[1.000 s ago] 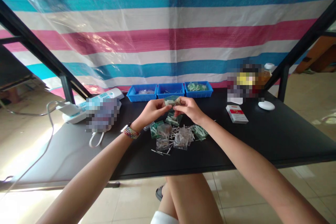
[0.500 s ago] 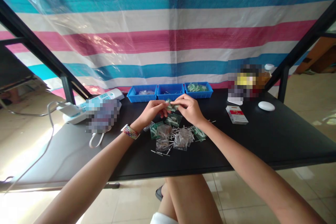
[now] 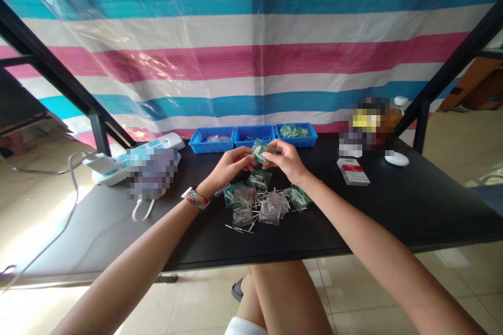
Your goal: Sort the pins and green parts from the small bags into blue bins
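Observation:
Between my two hands is a small green-tinted plastic bag, held above the table. My left hand pinches its left edge, and my right hand grips its right side with the thumb across the front. Below them lies a pile of loose metal rivets, mixed with clear bags and more green bags of small parts. Another green bag rests just under my hands. What the held bag contains is too small to make out.
Behind the hands stand three blue bins: the left with clear bags, the middle, the right with green bags. A power strip lies left; a red-and-white box, white mouse and bottle sit right.
The green bag is now more upright and spread flatter between my fingers, showing more of its face. My right thumb has moved across its front. The pile below looks the same.

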`<act>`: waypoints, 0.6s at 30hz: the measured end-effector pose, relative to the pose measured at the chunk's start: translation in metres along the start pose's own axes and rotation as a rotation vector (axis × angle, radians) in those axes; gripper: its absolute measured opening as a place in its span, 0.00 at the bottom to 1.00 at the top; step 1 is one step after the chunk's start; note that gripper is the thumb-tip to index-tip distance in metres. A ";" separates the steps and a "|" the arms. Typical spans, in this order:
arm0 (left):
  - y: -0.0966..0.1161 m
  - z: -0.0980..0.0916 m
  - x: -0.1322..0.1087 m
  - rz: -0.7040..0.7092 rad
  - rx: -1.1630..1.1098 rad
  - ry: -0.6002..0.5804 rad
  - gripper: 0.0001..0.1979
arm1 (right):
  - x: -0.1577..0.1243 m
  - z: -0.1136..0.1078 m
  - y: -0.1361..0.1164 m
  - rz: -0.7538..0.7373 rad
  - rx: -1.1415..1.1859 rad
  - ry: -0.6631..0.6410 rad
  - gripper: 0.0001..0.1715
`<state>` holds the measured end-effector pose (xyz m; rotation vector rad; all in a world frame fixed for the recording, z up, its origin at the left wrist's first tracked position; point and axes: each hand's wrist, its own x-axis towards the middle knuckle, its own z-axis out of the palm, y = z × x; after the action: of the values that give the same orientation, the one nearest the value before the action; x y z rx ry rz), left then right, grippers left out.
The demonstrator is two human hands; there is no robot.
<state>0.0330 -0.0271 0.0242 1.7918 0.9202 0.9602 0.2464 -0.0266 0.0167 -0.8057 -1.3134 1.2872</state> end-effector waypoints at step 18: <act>-0.006 0.004 -0.002 0.201 0.575 -0.211 0.19 | 0.028 -0.105 -0.007 -0.388 -1.493 0.463 0.16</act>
<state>0.0340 -0.0285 0.0172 2.4558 0.9543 0.6402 0.3427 0.0235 0.0126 -1.5766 -1.7872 -0.4069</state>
